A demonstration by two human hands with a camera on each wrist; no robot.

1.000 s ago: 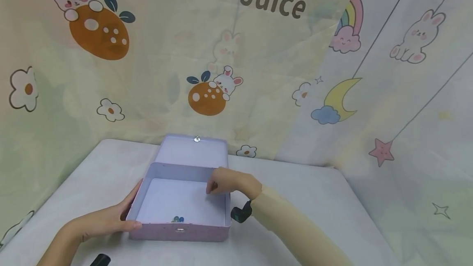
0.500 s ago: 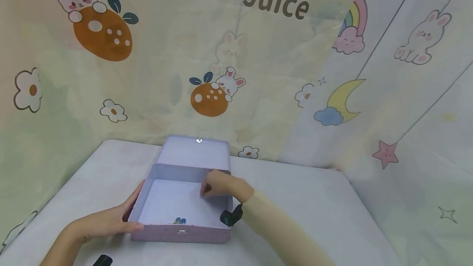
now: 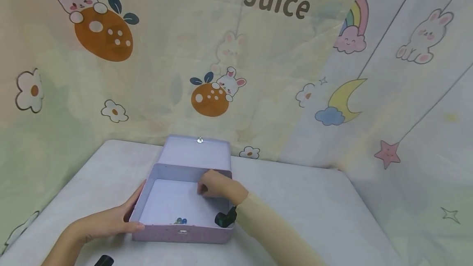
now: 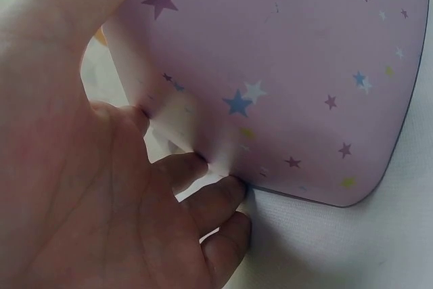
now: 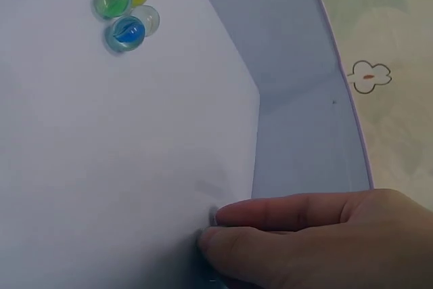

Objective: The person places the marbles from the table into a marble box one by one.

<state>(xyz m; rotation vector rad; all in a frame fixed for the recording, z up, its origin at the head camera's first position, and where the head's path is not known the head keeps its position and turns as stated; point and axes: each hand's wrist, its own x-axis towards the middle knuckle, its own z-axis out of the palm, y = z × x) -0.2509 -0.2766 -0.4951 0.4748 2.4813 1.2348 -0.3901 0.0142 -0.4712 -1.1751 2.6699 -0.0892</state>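
Observation:
A pinkish-purple box (image 3: 207, 235) with printed stars stands on the table, its lid (image 3: 194, 153) folded back. My left hand (image 3: 111, 220) holds the front left corner, thumb at the front and fingers along the side; in the left wrist view the curled fingertips touch the starry wall. Inside the box, my right hand (image 3: 216, 184) is low over the white floor near the back right. Its thumb and forefinger pinch close together, with a bluish glassy edge, seemingly a marble (image 5: 213, 281), mostly hidden under the thumb. Several glass marbles (image 5: 127, 34) cluster by the front wall.
A white cloth covers the table (image 3: 295, 208) around the box. Behind it hangs a printed curtain (image 3: 162, 73). A metal clasp (image 3: 200, 140) sits on the lid's edge. A black wrist camera (image 3: 226, 217) hangs over the box's front right corner.
My right hand has shifted left inside the box, its wrist and sleeve following. The left hand keeps its hold, and the marbles by the front wall stay put. The view has shifted slightly.

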